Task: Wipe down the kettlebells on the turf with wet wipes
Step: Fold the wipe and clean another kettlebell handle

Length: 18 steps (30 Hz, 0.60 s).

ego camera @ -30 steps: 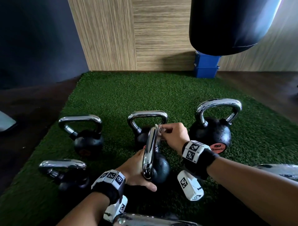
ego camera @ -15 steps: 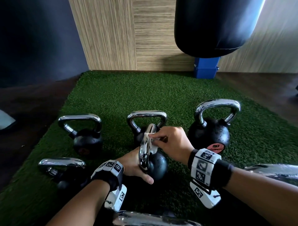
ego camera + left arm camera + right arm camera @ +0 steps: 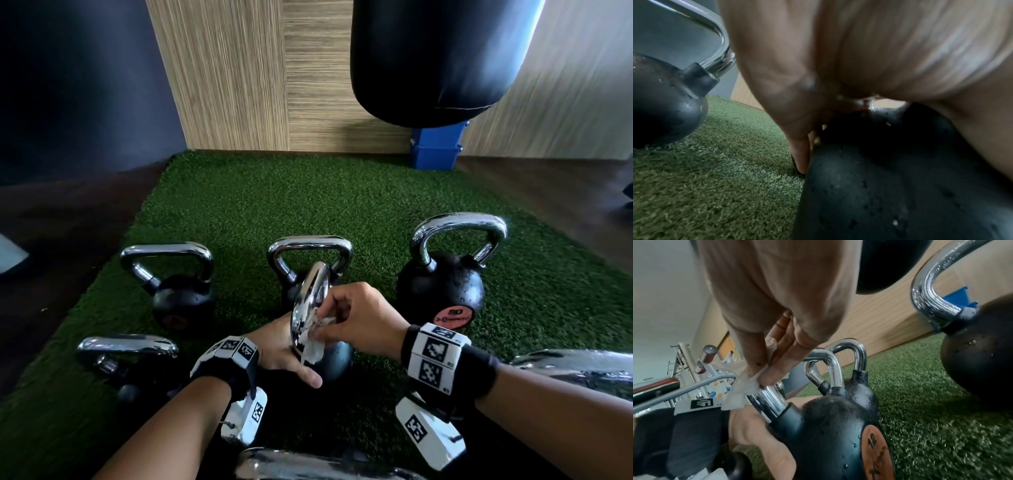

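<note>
left hand (image 3: 284, 349): bare, black wristband (image 3: 219, 380) topped with white coded blocks
right hand (image 3: 359, 318): bare, same band
camera boxes (image 3: 244, 416): white, 1 per wrist

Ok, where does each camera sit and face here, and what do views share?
Head: on the head, facing forward and down at kettlebells on turf; left hand, right hand and forearms show.
Left wrist: under that wrist, facing along the palm at the black kettlebell it holds; palm and fingers show.
Right wrist: under that wrist, facing along fingers pinching a white wipe on the chrome handle; the left hand shows too.
Shared: all three see that kettlebell; head and right wrist both show the wipe.
</note>
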### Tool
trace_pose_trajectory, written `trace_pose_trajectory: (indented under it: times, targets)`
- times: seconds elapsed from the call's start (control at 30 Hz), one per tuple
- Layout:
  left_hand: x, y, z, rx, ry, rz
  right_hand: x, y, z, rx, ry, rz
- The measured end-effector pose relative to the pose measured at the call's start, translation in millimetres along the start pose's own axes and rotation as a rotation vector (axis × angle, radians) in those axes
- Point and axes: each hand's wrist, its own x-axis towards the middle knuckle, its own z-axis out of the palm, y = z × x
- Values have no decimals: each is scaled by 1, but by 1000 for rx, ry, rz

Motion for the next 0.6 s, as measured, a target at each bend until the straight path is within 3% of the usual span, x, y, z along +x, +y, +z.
trace_pose_trajectory:
  times: [0.33,0.47,0.6]
  targets:
    - [-3,10,6,-160,-119,-64,-8,19,21,-151,-31,-34]
    - [-3,13,8,-126,2,-65,-2,19,9,-242,-157,-37]
    - [-5,15,9,-50,-5,-43,5,18,10,-264,-316,-13]
